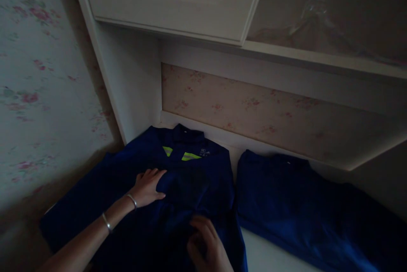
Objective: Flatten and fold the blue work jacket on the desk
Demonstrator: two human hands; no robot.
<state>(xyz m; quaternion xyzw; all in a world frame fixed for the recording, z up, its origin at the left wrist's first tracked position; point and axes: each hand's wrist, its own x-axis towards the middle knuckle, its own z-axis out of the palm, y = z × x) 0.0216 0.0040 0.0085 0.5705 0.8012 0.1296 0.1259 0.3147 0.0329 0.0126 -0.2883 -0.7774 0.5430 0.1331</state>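
Blue jacket lies spread at the surface's left rear corner, collar toward the back wall. Left hand rests flat on it, fingers extended, gripping nothing. Right hand sits on the front fabric, fingers curled; whether it pinches cloth cannot be told. Second blue garment lies just beside, right.

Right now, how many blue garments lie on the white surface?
2. One blue jacket with a yellow-green stripe lies at left, under both hands. A second blue garment lies beside it at right. More may be hidden below the frame.
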